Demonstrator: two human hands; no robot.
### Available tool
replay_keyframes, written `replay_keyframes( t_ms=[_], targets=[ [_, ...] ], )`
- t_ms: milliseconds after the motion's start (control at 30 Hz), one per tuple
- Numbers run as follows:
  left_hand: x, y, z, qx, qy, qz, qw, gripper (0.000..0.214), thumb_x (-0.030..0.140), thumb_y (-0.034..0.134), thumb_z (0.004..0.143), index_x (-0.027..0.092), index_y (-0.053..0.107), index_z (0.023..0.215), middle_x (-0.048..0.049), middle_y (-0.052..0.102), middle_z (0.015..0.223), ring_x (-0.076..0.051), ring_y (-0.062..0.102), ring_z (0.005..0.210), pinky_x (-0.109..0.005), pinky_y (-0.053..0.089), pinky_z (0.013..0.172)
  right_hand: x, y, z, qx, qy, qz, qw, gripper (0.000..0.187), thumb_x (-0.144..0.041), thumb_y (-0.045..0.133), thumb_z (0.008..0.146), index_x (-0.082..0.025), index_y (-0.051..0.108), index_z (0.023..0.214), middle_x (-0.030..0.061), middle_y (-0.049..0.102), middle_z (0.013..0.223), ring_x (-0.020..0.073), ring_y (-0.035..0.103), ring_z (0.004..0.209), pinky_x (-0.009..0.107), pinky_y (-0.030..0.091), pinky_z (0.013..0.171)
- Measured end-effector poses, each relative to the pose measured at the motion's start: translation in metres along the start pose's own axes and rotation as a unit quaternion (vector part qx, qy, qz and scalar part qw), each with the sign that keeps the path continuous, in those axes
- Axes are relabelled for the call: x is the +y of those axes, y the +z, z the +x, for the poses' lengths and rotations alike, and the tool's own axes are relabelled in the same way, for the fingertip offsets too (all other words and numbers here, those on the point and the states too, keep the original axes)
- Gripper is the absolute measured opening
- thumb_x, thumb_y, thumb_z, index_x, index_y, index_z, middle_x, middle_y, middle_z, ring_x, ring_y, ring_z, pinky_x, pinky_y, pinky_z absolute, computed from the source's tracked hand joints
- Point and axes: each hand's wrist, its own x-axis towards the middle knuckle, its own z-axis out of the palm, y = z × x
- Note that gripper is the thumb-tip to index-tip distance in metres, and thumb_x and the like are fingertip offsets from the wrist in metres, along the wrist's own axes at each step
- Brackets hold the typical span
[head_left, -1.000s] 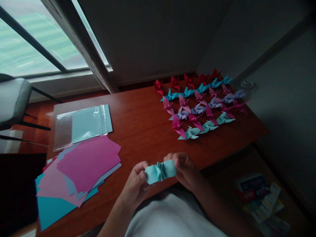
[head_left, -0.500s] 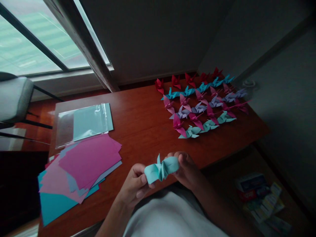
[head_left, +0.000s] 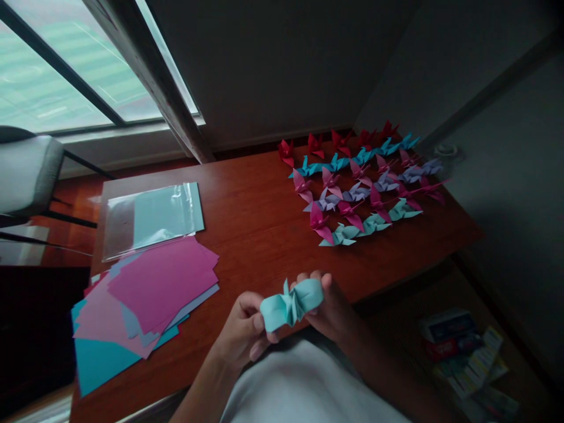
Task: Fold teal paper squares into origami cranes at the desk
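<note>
A mint-green origami crane (head_left: 291, 305) is held between my two hands just above the table's near edge, its wings curved and a thin point sticking up. My left hand (head_left: 244, 326) pinches the left wing between thumb and fingers. At the other wing, my right hand (head_left: 328, 305) grips the tip, with some of its fingers hidden behind the paper. Beyond my hands stand rows of finished paper cranes, among them mint ones (head_left: 343, 235), magenta ones (head_left: 319, 220), lilac ones (head_left: 356, 192), blue ones (head_left: 337, 163) and red ones (head_left: 286, 153).
To the left on the wooden table (head_left: 247, 223) lie fanned sheets of coloured paper (head_left: 163, 285) and a clear plastic sleeve (head_left: 154, 217) with mint sheets. A chair (head_left: 29, 176) stands by the window. Boxes and packets (head_left: 462, 346) sit low at the right.
My right thumb and fingers have shifted slightly on the right wing. The crane sits a little further right in view, and the whole view has moved slightly.
</note>
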Motion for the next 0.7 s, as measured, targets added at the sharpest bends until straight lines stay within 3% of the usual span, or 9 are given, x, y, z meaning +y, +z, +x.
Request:
replay_keyframes(
  t_ms=[400, 567, 700],
  targets=[
    [-0.005, -0.004, 0.003, 0.019, 0.022, -0.016, 0.999, 0.013, 0.031, 0.073, 0.089, 0.018, 0.072, 0.085, -0.0001, 0.073, 0.062, -0.002, 0.049, 0.032, -0.005, 0.034, 0.032, 0.000, -0.007, 0.001, 0.011, -0.012, 0.006, 1.000, 0.059, -0.058, 0.073, 0.083, -0.019, 0.040, 0.055, -0.0072, 0.034, 0.056, 0.0083, 0.028, 0.050, 0.025, 0.028, 0.052],
    [-0.001, -0.005, 0.005, 0.047, 0.012, -0.004, 0.999, 0.021, 0.034, 0.073, 0.090, 0.015, 0.067, 0.083, -0.0015, 0.073, 0.062, -0.003, 0.052, 0.034, -0.007, 0.039, 0.035, -0.005, -0.010, 0.001, 0.028, 0.009, -0.011, 0.999, 0.051, -0.054, 0.069, 0.088, -0.020, 0.046, 0.059, -0.0057, 0.040, 0.059, 0.0096, 0.033, 0.053, 0.025, 0.031, 0.054],
    [0.006, -0.004, 0.006, 0.076, -0.014, 0.024, 0.997, 0.025, 0.035, 0.076, 0.087, 0.014, 0.062, 0.080, -0.0026, 0.073, 0.061, -0.005, 0.056, 0.039, -0.008, 0.039, 0.037, -0.014, -0.016, 0.000, 0.044, 0.019, -0.052, 0.997, 0.042, -0.049, 0.078, 0.082, -0.019, 0.055, 0.062, -0.0035, 0.046, 0.066, 0.0106, 0.040, 0.060, 0.024, 0.031, 0.053]
  ],
)
